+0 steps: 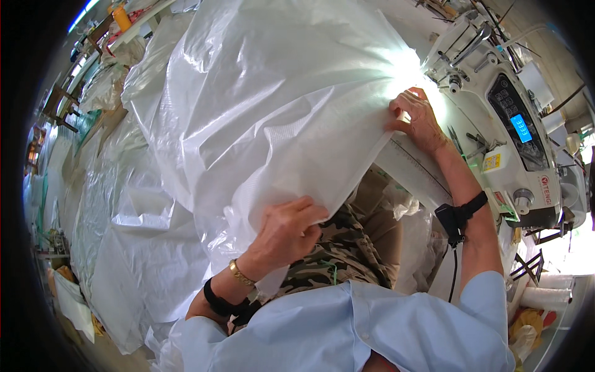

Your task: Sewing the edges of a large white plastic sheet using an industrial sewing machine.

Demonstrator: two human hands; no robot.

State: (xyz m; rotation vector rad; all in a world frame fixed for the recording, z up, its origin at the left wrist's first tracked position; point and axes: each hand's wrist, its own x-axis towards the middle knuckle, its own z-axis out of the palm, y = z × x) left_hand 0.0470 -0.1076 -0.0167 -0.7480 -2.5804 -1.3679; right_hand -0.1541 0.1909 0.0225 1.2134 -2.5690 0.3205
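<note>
A large sheet of translucent white woven plastic [297,133] spreads over the sewing table and drapes toward my lap. My left hand [288,229] is closed on the sheet's near edge, thumb and fingers pinched together above my camouflage trousers. Farther up the same edge, my right hand [416,119] bends its fingers onto the plastic, thumb and forefinger curved toward each other. A white industrial sewing machine [496,118] stands just right of that hand. Its lamp glares brightly, so the needle and presser foot cannot be made out.
Scissors [457,141] and small tools lie on the table by the machine. A ruler scale [412,158] runs along the table's near edge. More crumpled plastic sheeting [136,248] heaps at the left. White thread cones [545,297] sit at the lower right.
</note>
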